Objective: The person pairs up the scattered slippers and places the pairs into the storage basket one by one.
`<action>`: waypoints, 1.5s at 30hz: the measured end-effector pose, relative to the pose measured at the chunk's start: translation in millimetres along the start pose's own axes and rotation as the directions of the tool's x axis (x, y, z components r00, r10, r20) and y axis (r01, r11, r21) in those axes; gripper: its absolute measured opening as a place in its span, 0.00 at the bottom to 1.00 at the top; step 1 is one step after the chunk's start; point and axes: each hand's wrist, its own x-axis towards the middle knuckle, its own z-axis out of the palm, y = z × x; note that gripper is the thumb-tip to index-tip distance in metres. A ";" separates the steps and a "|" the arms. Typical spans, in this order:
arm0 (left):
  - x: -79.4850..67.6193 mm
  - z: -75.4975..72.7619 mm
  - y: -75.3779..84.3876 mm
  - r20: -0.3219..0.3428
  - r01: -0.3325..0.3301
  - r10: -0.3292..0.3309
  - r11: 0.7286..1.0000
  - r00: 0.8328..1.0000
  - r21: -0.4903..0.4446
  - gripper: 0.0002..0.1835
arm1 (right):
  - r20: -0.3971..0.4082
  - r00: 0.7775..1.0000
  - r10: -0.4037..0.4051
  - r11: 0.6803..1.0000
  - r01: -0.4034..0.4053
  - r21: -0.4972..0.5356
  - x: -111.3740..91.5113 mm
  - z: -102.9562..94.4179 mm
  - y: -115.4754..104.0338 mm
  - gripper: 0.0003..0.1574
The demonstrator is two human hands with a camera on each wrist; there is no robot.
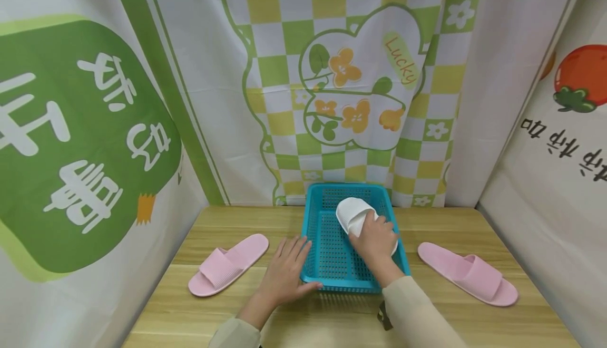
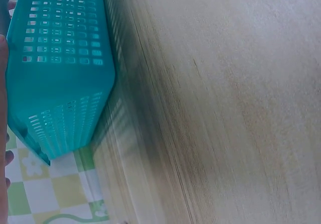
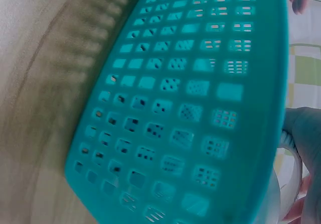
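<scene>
A turquoise mesh basket stands on the wooden table. My right hand reaches into its right half and grips a white slipper near the strap; the hand covers much of the slipper. In the right wrist view, the basket's wall fills most of the picture, with part of the right hand beyond its rim. Fingers extended, my left hand rests against the basket's front left corner. Only a sliver of that hand shows beside the basket in the left wrist view.
A pink slipper lies left of the basket, and another pink slipper lies to its right. Behind the table hangs a checkered cloth, close to the basket's back. Printed cloth walls flank both sides.
</scene>
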 end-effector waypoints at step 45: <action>-0.8 4.9 1.8 0.052 0.021 -0.022 1.000 0.998 0.012 0.54 | 0.165 0.983 0.079 0.981 -0.047 -0.188 0.9 36.5 -14.2 0.54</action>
